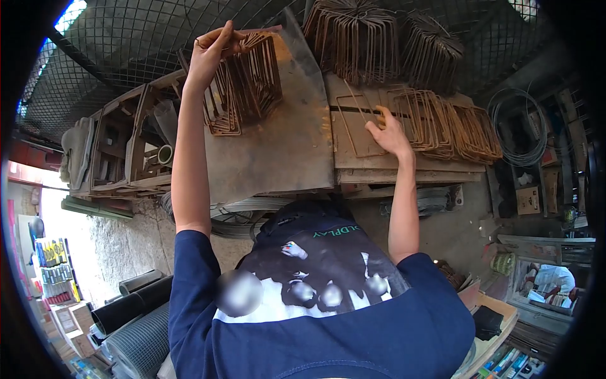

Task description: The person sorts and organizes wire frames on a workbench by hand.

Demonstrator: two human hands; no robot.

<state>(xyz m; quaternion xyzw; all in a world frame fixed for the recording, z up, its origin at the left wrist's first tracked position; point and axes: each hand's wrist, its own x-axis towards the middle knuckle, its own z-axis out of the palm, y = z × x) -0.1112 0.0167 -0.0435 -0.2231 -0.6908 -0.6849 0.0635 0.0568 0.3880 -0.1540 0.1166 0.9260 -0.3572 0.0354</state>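
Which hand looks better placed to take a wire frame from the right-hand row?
Probably the right hand: it is beside that row, while the left hand is farther off, at another bunch.

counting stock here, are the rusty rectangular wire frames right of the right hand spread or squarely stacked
Spread: the rusty wire frames overlap in a staggered row, edges showing.

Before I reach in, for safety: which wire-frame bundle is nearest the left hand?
The bundle on the grey sheet, by the left hand; the others lie right of the sheet.
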